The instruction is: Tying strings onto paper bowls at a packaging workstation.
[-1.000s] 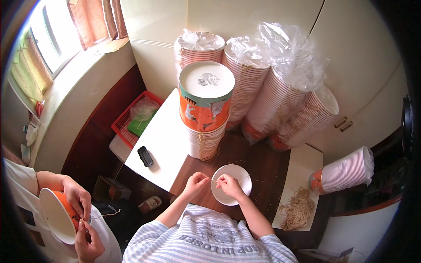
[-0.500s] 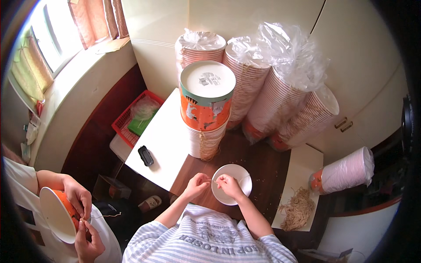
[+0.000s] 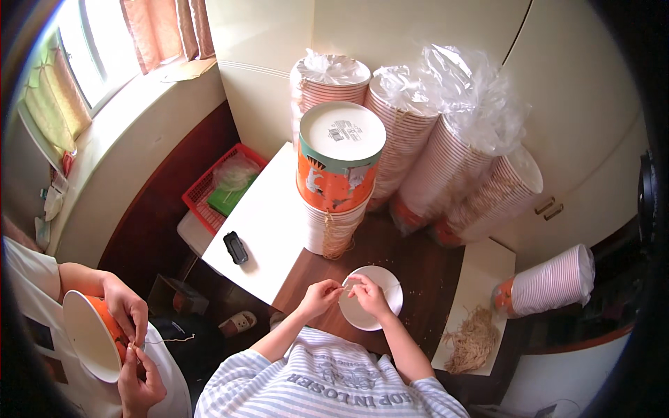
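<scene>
A white, round, bowl-like container (image 3: 364, 317), perhaps a paper bucket seen from above, is in front of me at the near edge of the brown table. Over its left rim my left hand (image 3: 319, 298) pinches the end of a thin pale cord. My right hand (image 3: 369, 298) is over the middle of the opening, fingers bent and drawn together at the same cord, their tips partly hidden. A piece of cord (image 3: 394, 285) shows at the rim's right side. Beyond stands a stack of buckets, topped by an upturned orange and green bucket (image 3: 336, 182), with cords (image 3: 339, 233) hanging down its side.
Bagged bucket stacks (image 3: 446, 167) lean at the back. A tan cord bundle (image 3: 472, 341) and another bagged stack (image 3: 547, 282) lie right. Left are a black holder (image 3: 235, 248), a red basket (image 3: 197, 198) and a co-worker's hands (image 3: 132, 334) on an orange bucket (image 3: 92, 338).
The view has shifted slightly, so the stacks appear lower and further right. My right hand's fingers have lifted and straightened a little. My left hand keeps its pinch.
</scene>
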`<move>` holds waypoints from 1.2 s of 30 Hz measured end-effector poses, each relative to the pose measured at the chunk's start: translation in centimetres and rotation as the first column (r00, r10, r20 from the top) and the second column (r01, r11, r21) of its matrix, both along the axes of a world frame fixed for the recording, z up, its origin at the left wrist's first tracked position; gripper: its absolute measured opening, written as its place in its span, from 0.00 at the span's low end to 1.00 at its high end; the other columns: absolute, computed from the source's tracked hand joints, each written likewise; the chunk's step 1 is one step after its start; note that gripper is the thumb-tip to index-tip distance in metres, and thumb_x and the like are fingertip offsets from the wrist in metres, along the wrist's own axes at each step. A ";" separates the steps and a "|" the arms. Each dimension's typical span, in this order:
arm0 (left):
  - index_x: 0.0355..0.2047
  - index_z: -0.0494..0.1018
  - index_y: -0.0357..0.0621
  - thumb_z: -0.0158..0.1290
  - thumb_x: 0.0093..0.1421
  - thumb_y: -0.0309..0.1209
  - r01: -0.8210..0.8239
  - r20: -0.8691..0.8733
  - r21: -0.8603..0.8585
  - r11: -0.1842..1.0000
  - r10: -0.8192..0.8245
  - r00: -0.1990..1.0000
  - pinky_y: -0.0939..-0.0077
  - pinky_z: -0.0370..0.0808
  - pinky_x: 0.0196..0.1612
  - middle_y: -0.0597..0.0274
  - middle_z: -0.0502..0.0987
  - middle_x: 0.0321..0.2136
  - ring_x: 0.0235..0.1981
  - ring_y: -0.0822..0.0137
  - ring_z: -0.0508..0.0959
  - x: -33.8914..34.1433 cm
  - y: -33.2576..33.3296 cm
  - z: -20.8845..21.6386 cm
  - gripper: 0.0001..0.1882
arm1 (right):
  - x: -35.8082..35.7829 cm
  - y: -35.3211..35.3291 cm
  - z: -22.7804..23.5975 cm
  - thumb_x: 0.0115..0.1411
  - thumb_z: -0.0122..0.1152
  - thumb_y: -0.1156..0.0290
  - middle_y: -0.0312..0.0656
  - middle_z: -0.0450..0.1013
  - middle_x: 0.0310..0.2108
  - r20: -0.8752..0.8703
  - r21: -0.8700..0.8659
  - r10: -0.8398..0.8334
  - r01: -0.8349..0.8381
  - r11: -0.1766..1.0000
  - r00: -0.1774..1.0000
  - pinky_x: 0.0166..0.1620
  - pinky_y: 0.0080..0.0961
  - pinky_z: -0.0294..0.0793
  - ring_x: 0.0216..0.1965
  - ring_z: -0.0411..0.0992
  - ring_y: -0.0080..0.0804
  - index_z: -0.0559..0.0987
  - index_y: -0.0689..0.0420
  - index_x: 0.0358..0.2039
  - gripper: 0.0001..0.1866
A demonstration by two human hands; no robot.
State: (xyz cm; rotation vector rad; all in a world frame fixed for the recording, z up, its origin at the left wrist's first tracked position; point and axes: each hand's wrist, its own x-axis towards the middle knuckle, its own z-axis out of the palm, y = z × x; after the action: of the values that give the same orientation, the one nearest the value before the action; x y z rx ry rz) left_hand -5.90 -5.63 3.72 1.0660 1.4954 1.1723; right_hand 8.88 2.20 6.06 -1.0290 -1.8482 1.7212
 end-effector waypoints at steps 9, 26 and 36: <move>0.29 0.71 0.36 0.50 0.54 0.29 -0.036 0.124 0.078 0.996 0.026 0.992 0.85 0.68 0.24 0.67 0.72 0.19 0.21 0.80 0.69 0.2 0.1 -0.8 0.08 | 0.1 -0.1 -0.4 0.54 0.44 0.77 0.37 0.72 0.24 0.010 0.271 0.017 -0.019 0.962 1.000 0.30 0.17 0.69 0.25 0.70 0.21 0.74 0.57 0.35 0.10; 0.31 0.73 0.33 0.49 0.55 0.29 -0.042 0.257 -0.122 0.992 0.072 0.964 0.85 0.69 0.31 0.66 0.75 0.25 0.27 0.78 0.71 0.2 -0.1 -0.2 0.09 | -0.3 -0.5 -0.6 0.45 0.60 0.76 0.39 0.71 0.25 -0.001 0.699 0.002 0.000 0.715 1.000 0.24 0.22 0.71 0.23 0.71 0.29 0.76 0.57 0.27 0.06; 0.28 0.72 0.34 0.48 0.56 0.29 -0.083 0.086 -0.036 0.996 0.086 0.993 0.85 0.69 0.30 0.66 0.74 0.23 0.26 0.78 0.70 0.2 0.0 -0.6 0.09 | 0.0 -0.5 -0.1 0.45 0.58 0.73 0.38 0.70 0.23 0.115 0.542 -0.033 -0.035 0.839 0.993 0.25 0.26 0.70 0.22 0.71 0.32 0.73 0.56 0.22 0.04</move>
State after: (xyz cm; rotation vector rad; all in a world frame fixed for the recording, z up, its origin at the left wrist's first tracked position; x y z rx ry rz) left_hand -5.71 -5.66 3.17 0.9252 1.4987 1.2336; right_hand 8.88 1.68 5.99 -0.8988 -2.2256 1.0317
